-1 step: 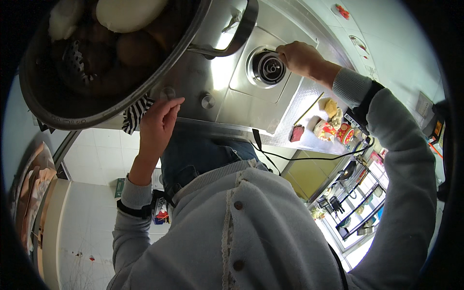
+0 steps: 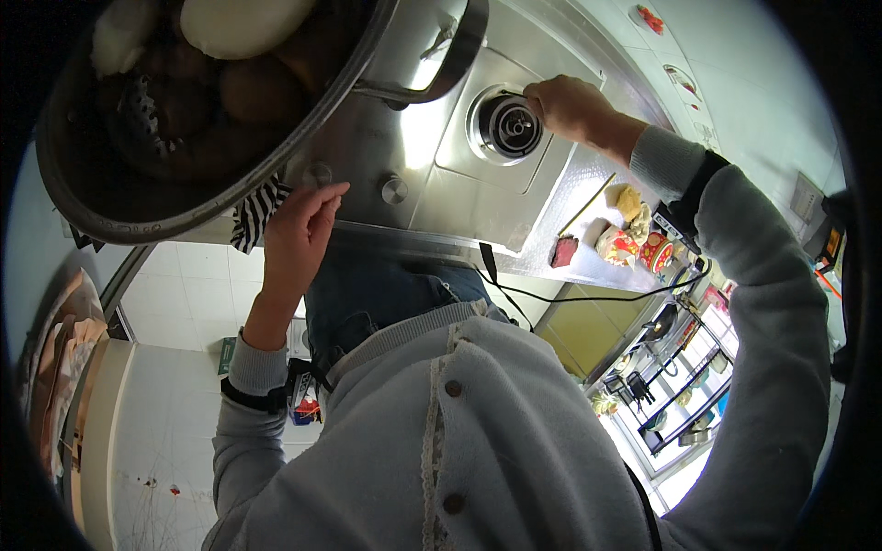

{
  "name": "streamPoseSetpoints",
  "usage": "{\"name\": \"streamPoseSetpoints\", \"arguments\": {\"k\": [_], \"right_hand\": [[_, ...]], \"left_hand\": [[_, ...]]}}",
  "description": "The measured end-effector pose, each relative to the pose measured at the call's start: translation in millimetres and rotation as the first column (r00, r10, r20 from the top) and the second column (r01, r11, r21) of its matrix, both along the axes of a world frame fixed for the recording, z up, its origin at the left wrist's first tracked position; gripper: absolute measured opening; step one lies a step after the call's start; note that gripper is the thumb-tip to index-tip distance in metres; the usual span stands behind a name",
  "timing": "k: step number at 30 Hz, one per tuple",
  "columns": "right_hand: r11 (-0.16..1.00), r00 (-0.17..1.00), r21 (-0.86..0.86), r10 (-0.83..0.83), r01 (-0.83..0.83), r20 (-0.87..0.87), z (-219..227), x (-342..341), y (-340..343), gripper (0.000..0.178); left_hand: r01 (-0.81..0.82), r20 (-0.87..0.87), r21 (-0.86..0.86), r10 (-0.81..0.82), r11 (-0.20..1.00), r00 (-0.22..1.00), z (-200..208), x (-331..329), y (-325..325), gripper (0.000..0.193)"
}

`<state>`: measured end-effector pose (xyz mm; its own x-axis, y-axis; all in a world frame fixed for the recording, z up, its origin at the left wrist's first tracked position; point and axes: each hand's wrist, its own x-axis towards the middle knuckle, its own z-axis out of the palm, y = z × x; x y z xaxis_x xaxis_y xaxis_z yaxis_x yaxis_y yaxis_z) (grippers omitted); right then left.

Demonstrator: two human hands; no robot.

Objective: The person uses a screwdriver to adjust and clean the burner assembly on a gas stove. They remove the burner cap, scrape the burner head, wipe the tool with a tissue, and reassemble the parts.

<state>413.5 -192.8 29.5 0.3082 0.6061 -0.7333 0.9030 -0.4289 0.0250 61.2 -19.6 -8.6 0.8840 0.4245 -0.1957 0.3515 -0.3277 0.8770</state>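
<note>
A large dark metal pot (image 2: 129, 225) with a looped side handle (image 2: 464, 55) stands at the upper left. Dim inside it, smooth pale oval pieces (image 2: 243, 26) lie over brownish round ones (image 2: 262, 92), beside a perforated metal piece (image 2: 142, 106). Against the pot's near side, my left hand (image 2: 299, 225) is closed, its fingers pressed together, apparently gripping a black-and-white striped cloth (image 2: 255, 216). My right hand (image 2: 570, 103) reaches over the round gas burner (image 2: 508, 127) and pinches at its edge. A thin dark piece shows by those fingertips; its kind is not clear.
Two round knobs sit on the steel stovetop, one (image 2: 394, 189) between my hands. To the right, a shiny counter holds a thin stick (image 2: 588, 204), a dark red block (image 2: 564, 251), yellowish lumps (image 2: 628, 204) and a red patterned container (image 2: 654, 252). A black cable (image 2: 588, 300) hangs along the front edge.
</note>
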Motion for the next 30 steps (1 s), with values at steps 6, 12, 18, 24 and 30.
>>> {"name": "streamPoseSetpoints", "arguments": {"k": [6, 12, 18, 24, 30], "right_hand": [[0.986, 0.983, 0.062, -0.149, 0.156, -0.107, -12.8, 7.6, -4.7, 0.021], [0.946, 0.936, -0.060, -0.324, 0.319, -0.137, -21.0, 17.1, -4.4, 0.031], [0.925, 0.915, -0.048, -0.379, 0.376, -0.139, -23.5, 16.4, -6.1, 0.027], [0.889, 0.884, 0.062, -0.442, 0.455, -0.152, -28.1, 11.6, -8.8, 0.024], [0.908, 0.908, -0.063, -0.417, 0.414, -0.042, -13.9, 7.3, 2.3, 0.021]], "left_hand": [[-0.013, 0.050, -0.017, 0.014, 1.000, 0.999, -1.9, 6.3, -2.7, 0.019], [-0.018, 0.056, -0.034, 0.020, 0.999, 0.998, -1.0, 9.4, -2.9, 0.018], [-0.032, 0.037, -0.053, 0.034, 0.998, 0.999, -3.6, 4.1, -1.0, 0.019], [-0.027, 0.039, -0.023, 0.028, 0.999, 0.999, -10.1, 3.1, -4.6, 0.019], [0.001, 0.066, 0.015, -0.002, 1.000, 0.998, -11.2, 0.4, -8.9, 0.017]]}}
